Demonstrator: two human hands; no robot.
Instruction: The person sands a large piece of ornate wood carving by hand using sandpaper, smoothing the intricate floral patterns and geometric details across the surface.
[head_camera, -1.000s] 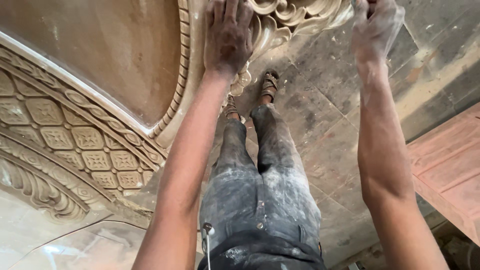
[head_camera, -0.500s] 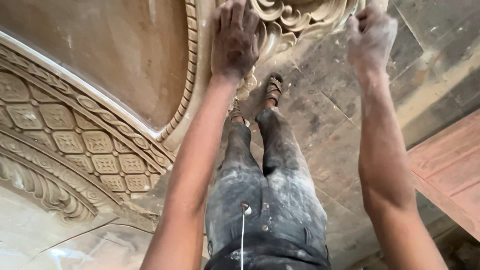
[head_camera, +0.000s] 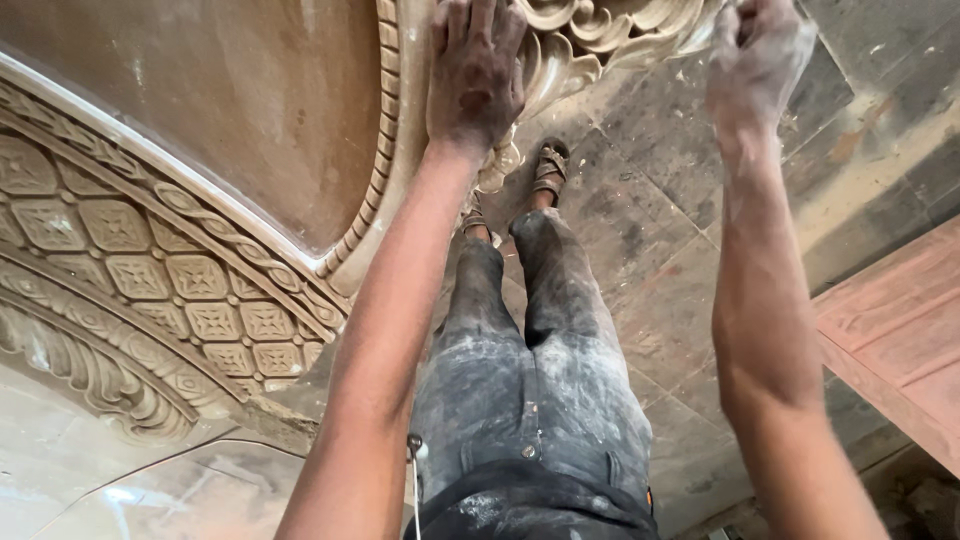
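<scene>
A large carved wooden panel with a beaded rim, a lattice band and scroll leaves stands in front of me. My left hand lies flat, fingers spread, on the beaded rim beside the scroll carving. My right hand is dusty and closed into a fist at the carving's right edge near the top of the view; what it grips is hidden. Both forearms reach away from me. Below them are my dust-covered dark trousers and sandalled feet.
The floor is grey stone tiles streaked with dust. A reddish wooden board lies at the right. The panel's lower carved leaf border runs along the left edge, with a pale glossy surface below it.
My right hand has dropped a little and shifted left along the carving's edge. My left hand has stayed pressed on the rim. The view has shifted slightly.
</scene>
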